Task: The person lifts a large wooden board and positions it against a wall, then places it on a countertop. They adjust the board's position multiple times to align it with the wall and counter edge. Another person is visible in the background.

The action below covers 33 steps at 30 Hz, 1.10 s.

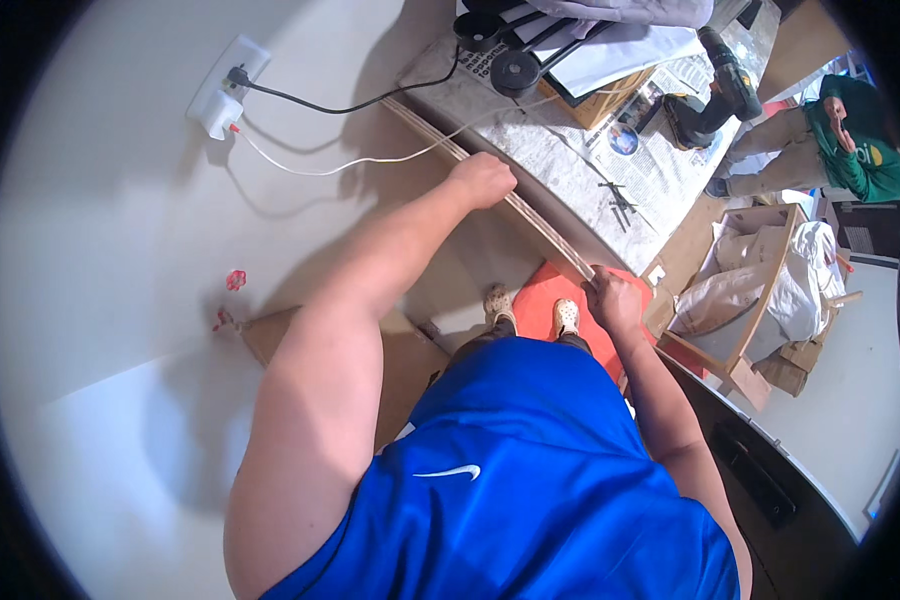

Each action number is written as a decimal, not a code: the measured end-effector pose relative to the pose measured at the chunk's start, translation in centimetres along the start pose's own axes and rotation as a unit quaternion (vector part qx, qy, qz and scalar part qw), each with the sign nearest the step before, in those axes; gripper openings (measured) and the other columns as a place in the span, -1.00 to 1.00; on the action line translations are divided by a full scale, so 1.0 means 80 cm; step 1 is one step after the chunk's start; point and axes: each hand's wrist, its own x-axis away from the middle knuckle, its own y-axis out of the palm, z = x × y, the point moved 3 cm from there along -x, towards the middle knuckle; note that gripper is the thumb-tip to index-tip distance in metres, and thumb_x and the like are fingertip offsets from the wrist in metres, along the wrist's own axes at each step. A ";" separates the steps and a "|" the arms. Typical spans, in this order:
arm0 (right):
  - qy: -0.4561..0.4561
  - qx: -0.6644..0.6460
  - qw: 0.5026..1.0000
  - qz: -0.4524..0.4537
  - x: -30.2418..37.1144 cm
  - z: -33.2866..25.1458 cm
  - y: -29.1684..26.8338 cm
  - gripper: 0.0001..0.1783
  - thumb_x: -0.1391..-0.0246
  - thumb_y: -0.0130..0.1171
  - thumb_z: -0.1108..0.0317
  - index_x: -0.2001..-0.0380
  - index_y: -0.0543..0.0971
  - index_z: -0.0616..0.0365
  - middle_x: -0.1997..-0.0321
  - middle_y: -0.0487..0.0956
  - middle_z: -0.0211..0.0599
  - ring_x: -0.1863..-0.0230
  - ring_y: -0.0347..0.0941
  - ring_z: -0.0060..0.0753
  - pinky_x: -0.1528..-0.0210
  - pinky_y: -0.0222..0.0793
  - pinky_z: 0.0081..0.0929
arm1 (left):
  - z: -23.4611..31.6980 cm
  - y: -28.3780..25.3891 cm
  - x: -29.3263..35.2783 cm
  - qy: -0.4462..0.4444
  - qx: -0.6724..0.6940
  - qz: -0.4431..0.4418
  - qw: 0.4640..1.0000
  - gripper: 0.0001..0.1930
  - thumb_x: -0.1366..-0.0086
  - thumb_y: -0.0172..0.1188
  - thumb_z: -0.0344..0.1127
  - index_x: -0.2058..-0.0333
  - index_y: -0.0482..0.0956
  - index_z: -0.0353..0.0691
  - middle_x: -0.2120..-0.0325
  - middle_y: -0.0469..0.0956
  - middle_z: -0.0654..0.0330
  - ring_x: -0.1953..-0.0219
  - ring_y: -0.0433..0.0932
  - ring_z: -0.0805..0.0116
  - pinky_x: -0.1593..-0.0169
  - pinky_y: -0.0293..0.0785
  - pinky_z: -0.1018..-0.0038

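Note:
A long board [542, 226] with a pale, layered edge runs slantwise along the front of the counter. My left hand [485, 180] is closed over its upper edge near the middle. Toward the board's right end, my right hand [613, 302] grips the same edge, with fingers curled around it. Most of the board's face is hidden below that edge. On the counter just beyond lie several dark screws [618, 204] on newspaper [595, 165].
A cordless drill [720, 90] stands on the counter [530, 130]. Cables cross from a wall socket [228, 85]. My feet are at a red surface [535, 300]. To the right are a wooden frame [760, 300] with white bags and another person [855, 140].

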 end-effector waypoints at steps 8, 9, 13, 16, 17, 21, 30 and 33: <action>0.038 -0.014 0.996 0.080 0.020 0.015 -0.003 -0.58 -0.10 0.43 0.09 0.06 0.62 0.05 0.34 0.71 -0.10 0.32 0.69 -0.02 0.30 0.59 -0.11 | 0.103 -0.006 0.076 -0.321 0.356 0.299 0.825 -0.37 -0.29 0.38 -0.05 -0.23 0.47 -0.22 -0.17 0.49 -0.02 -0.21 0.47 -0.01 -0.26 0.42 0.15; 0.043 -0.015 0.993 0.104 0.028 0.009 -0.017 -0.55 -0.08 0.45 0.07 0.04 0.62 0.06 0.29 0.71 -0.09 0.27 0.69 -0.03 0.27 0.60 -0.11 | 0.103 0.019 0.077 -0.391 0.518 0.282 0.706 -0.28 -0.32 0.33 0.06 -0.32 0.37 -0.22 -0.25 0.41 -0.03 -0.27 0.41 -0.02 -0.30 0.38 0.12; 0.122 -0.031 0.985 0.117 0.095 0.035 -0.042 -0.39 -0.07 0.48 0.02 -0.06 0.61 0.18 0.11 0.71 -0.01 0.06 0.67 0.05 0.04 0.60 -0.11 | 0.117 0.060 0.050 -0.424 0.787 0.199 0.401 -0.01 -0.39 0.08 0.41 -0.53 0.01 -0.15 -0.51 0.05 0.01 -0.48 0.10 -0.06 -0.42 0.21 0.00; 0.199 -0.137 0.968 0.072 0.123 0.072 -0.025 -0.42 -0.15 0.44 0.07 -0.08 0.60 0.28 0.10 0.72 -0.01 0.04 0.68 0.00 -0.04 0.58 -0.16 | 0.111 0.046 0.026 -0.374 0.821 0.198 0.383 0.04 -0.39 0.01 0.49 -0.56 -0.06 -0.12 -0.57 -0.09 0.03 -0.56 -0.09 -0.08 -0.48 0.10 -0.03; 0.235 -0.191 0.953 0.035 0.124 0.083 -0.013 -0.43 -0.18 0.42 0.09 -0.08 0.59 0.31 0.10 0.72 -0.01 0.03 0.69 -0.03 -0.07 0.57 -0.18 | 0.107 0.042 0.020 -0.363 0.832 0.203 0.367 0.04 -0.38 0.01 0.49 -0.55 -0.06 -0.12 -0.57 -0.12 0.03 -0.58 -0.14 -0.09 -0.49 0.06 -0.03; 0.289 -0.445 0.847 0.030 0.094 0.109 0.033 -0.47 -0.29 0.32 0.16 -0.14 0.57 0.38 0.15 0.71 -0.16 0.11 0.65 -0.32 0.02 0.52 -0.36 | 0.094 0.054 -0.004 -0.346 0.861 0.233 0.290 0.04 -0.40 -0.07 0.51 -0.57 -0.15 -0.05 -0.58 -0.17 0.08 -0.57 -0.10 -0.08 -0.51 -0.05 -0.12; 0.332 -0.424 0.837 -0.097 0.075 0.088 -0.018 -0.59 -0.36 0.25 0.10 0.12 0.65 0.33 0.25 0.69 -0.28 0.22 0.59 -0.50 0.21 0.45 -0.47 | 0.074 0.091 -0.035 -0.393 0.865 0.223 0.216 -0.10 -0.46 -0.21 0.49 -0.56 -0.13 0.11 -0.55 -0.01 0.15 -0.52 0.08 0.01 -0.45 0.16 -0.07; 0.323 -0.354 0.869 -0.122 0.067 0.094 -0.024 -0.55 -0.38 0.22 0.06 0.19 0.68 0.35 0.31 0.71 -0.22 0.27 0.62 -0.43 0.22 0.49 -0.39 | 0.067 0.115 -0.049 -0.388 0.876 0.207 0.197 -0.11 -0.46 -0.30 0.51 -0.58 -0.21 0.22 -0.56 -0.02 0.15 -0.55 0.02 0.00 -0.47 0.12 -0.06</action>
